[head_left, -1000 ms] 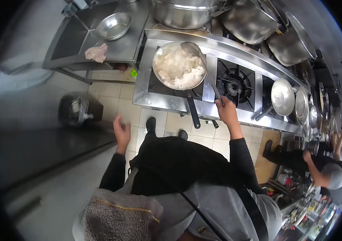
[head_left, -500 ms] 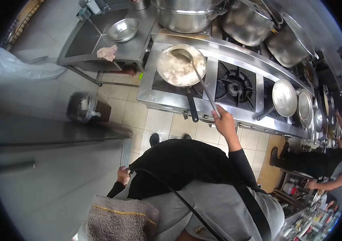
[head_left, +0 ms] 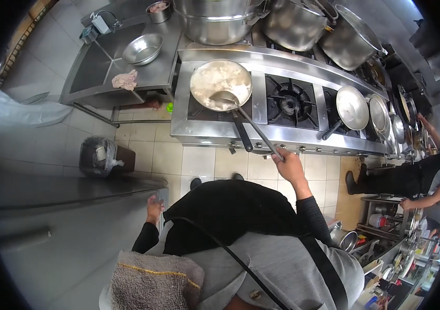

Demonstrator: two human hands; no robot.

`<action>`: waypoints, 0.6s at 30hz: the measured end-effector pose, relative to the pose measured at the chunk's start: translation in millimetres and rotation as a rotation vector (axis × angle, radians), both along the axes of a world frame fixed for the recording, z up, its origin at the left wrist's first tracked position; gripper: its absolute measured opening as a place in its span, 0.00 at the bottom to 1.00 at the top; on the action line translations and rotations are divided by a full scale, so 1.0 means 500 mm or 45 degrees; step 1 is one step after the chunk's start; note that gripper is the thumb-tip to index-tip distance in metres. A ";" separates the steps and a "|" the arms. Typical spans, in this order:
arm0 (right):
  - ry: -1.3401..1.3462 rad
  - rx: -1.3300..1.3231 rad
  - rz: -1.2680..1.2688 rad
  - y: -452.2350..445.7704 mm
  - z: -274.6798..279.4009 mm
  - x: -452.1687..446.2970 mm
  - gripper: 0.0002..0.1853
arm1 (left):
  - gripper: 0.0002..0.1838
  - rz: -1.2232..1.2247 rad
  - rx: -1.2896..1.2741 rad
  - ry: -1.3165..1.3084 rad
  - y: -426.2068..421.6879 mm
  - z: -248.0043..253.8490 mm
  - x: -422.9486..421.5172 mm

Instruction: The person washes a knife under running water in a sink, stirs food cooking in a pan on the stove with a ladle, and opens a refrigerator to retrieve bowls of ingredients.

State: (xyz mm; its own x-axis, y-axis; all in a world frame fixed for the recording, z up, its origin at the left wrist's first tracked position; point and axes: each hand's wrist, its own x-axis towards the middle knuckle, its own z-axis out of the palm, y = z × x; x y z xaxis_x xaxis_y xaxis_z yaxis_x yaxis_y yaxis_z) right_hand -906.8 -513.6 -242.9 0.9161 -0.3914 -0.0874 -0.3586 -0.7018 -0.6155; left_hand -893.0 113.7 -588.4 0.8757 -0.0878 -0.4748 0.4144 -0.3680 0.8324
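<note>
My right hand [head_left: 290, 169] is closed round the end of a long-handled ladle [head_left: 256, 125]. The ladle's bowl dips into the near side of a frying pan [head_left: 193, 93], among pale, lumpy food [head_left: 225, 75] in cloudy liquid. The pan sits on the stove's left burner, its black handle pointing towards me. I hold the ladle only; the pan handle is untouched. Down at my left side, my left hand [head_left: 153, 210] hangs beside the steel cabinet, with loosely bent fingers apart and nothing visible in them.
Along the stove [head_left: 214, 132] stand a bare burner [head_left: 289, 103] and another light-coloured pan [head_left: 352, 108]. Large pots [head_left: 214, 28] line the back. A steel bowl [head_left: 143, 49] and a cloth [head_left: 125, 80] lie on the left counter. A bin [head_left: 96, 157] is below; a co-worker [head_left: 411, 173] stands right.
The ladle's bowl has moved from the pan's far side to its near side, my right hand drawing the handle back. My left hand has lifted slightly. The camera view has shifted.
</note>
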 end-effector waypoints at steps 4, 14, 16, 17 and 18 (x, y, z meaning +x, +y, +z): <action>0.124 -0.108 -0.066 -0.025 -0.001 0.014 0.20 | 0.34 0.518 -0.285 0.523 -0.036 0.078 -0.002; 0.022 -0.104 -0.077 -0.082 -0.049 0.084 0.21 | 0.30 0.766 -0.596 0.517 -0.060 0.117 -0.067; 0.048 -0.053 -0.125 -0.078 -0.020 0.102 0.21 | 0.29 0.784 -0.627 0.498 -0.068 0.127 -0.084; 0.057 -0.028 -0.146 -0.077 -0.009 0.116 0.21 | 0.28 0.773 -0.605 0.487 -0.069 0.135 -0.089; -0.005 -0.029 -0.125 -0.078 -0.007 0.131 0.21 | 0.28 0.763 -0.581 0.477 -0.069 0.142 -0.093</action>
State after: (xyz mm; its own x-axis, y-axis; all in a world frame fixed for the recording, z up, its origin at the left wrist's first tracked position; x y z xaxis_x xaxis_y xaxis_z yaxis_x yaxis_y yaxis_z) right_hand -841.4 -552.8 -246.1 0.8733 -0.4815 -0.0739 -0.4242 -0.6773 -0.6010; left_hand -939.4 79.3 -517.4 0.6271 0.0880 -0.7740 0.7107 0.3421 0.6147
